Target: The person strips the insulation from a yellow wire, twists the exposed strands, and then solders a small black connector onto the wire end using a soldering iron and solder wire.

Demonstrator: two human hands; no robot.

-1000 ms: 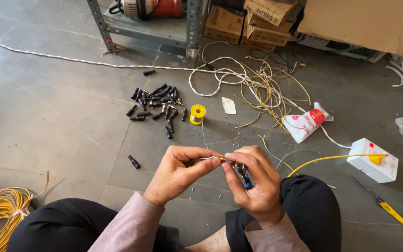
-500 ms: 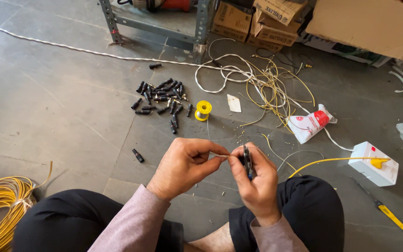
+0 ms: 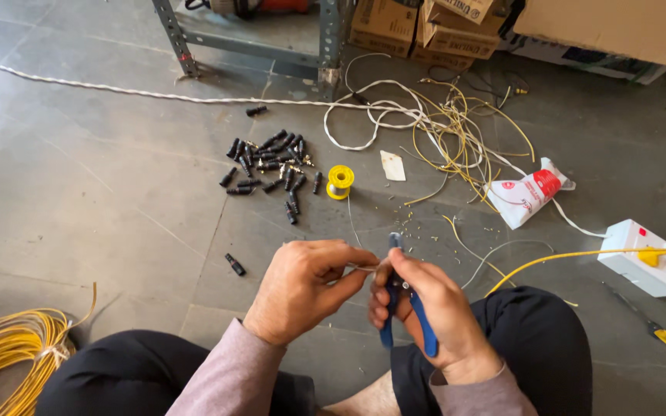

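While the person sits on the grey tiled floor (image 3: 102,192) with knees apart, both hands meet in front of the body. The left hand (image 3: 302,289) is curled, thumb and fingertips pinching the end of a thin pale wire (image 3: 364,268); the wire is so fine that its far course is hard to follow, though it seems to run up toward the small yellow spool (image 3: 340,181). The right hand (image 3: 433,308) is closed around blue-handled pliers (image 3: 406,308), whose dark nose points up just beside the pinched wire end, and its thumb and forefinger also touch the wire.

Beyond the hands lies a scatter of small black connectors (image 3: 271,166), with one stray black connector (image 3: 234,265) nearer the left knee. A tangle of white and yellow cables (image 3: 441,123) spreads to the right of the spool, near a white and red packet (image 3: 529,192). A white box (image 3: 645,256) with a yellow cable running to it sits at the right, a coil of yellow cable (image 3: 9,354) at the lower left. A metal rack (image 3: 333,38) and cardboard boxes (image 3: 425,27) stand at the top.
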